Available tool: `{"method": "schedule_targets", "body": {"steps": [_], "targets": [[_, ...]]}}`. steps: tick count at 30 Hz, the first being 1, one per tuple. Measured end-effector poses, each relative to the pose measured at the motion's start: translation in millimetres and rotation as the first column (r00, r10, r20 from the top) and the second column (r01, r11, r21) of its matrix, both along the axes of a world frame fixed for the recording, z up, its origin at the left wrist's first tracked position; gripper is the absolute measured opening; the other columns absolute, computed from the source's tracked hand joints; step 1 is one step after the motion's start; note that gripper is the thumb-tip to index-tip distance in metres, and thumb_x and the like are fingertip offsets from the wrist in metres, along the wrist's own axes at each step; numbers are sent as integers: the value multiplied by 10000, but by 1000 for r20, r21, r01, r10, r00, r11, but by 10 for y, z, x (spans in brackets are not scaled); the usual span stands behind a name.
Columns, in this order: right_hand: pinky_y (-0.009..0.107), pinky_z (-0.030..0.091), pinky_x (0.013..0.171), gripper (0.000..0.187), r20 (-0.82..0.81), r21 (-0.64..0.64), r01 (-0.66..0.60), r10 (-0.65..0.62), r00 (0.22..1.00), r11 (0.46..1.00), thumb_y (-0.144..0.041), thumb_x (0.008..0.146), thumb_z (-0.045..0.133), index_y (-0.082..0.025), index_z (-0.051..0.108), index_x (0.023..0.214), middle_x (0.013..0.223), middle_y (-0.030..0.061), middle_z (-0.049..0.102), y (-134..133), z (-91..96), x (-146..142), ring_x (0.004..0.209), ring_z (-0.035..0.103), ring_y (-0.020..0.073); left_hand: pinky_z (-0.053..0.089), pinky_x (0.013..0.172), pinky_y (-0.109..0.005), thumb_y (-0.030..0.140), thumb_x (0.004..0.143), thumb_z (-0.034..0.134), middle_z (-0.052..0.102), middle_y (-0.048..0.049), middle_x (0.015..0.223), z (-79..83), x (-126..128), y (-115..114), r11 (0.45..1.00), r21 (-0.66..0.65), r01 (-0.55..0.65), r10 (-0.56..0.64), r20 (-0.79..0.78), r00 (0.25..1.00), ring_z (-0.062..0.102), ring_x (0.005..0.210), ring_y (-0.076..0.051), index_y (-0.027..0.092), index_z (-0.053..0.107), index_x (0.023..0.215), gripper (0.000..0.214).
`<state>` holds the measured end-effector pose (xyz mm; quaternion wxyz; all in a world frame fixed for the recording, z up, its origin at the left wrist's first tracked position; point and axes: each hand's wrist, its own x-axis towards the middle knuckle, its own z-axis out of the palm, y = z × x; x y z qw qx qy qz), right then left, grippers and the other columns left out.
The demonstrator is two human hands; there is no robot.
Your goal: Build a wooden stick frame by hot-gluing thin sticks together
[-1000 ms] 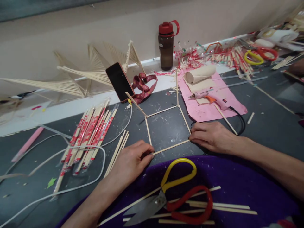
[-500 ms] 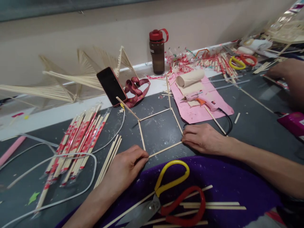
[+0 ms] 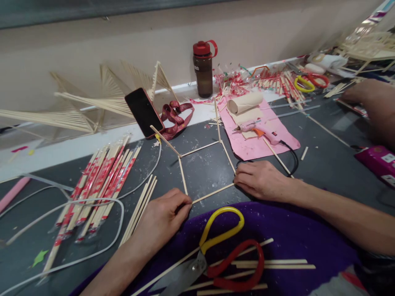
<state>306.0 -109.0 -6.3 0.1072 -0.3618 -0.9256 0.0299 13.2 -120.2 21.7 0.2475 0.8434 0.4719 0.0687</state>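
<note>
left hand (image 3: 168, 209) has thumb and fingers pinched on the near-left corner of the four-sided wooden stick frame (image 3: 213, 193), center of frame on the gray table (image 3: 166, 255), while right hand (image 3: 262, 179) has fingers closed at its near-right corner, exact grip partly hidden. two sticks rise from its far corners. scissors (image 3: 194, 268) lie at lower center on purple cloth (image 3: 311, 230), hot glue gun (image 3: 268, 132) on a pink sheet (image 3: 288, 144) right of center, wrapped chopsticks (image 3: 101, 181) at left, phone (image 3: 143, 111) upper left of center.
</note>
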Motion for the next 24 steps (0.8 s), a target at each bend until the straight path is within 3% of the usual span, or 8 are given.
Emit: {"method": "schedule_targets", "body": {"steps": [24], "targets": [[236,341,628,201,-27,-84,-4,2,1000,996,-214,908,435,-143,616,855,808,45,582,14,15,-28,704,505,116,437,653,-215,226,848,455,612,-1,770,-9,12,-3,1000,9,-10,10,-26,1000,585,713,-114,207,637,783,194]]}}
